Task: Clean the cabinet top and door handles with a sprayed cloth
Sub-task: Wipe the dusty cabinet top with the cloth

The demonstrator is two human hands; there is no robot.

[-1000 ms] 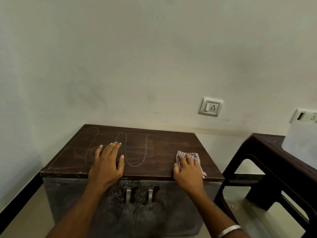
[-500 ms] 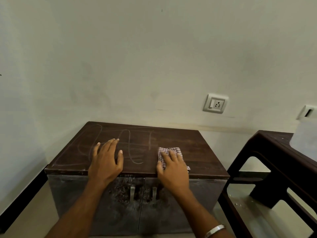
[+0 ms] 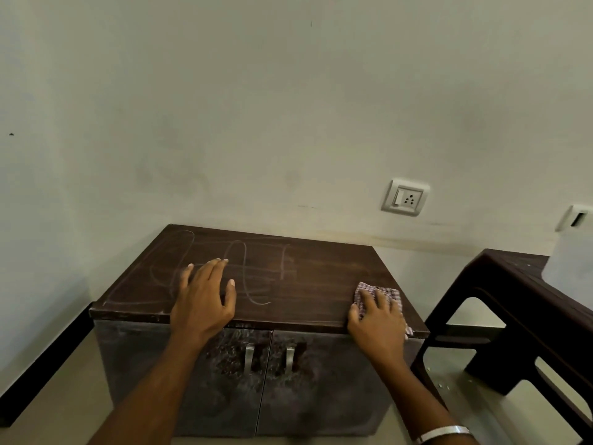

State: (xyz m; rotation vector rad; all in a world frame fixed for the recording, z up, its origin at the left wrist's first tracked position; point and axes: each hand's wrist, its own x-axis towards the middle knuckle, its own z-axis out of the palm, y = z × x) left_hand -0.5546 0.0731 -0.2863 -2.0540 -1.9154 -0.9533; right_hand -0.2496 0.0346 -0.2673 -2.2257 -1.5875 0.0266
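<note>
A low cabinet stands against the wall with a dark brown top marked by pale dust streaks on its left half. Two metal door handles hang side by side at the middle of the grey doors. A checked cloth lies at the top's front right corner. My right hand presses flat on the cloth with straight fingers. My left hand rests flat on the top near the front edge, left of centre, fingers spread.
A dark brown plastic table stands close on the right, with a translucent white container on it. Two wall sockets sit above. Bare floor lies to the left, edged by a black skirting.
My right hand slid the cloth left toward the middle of the top, then back right to the front right corner. My left hand stayed in place.
</note>
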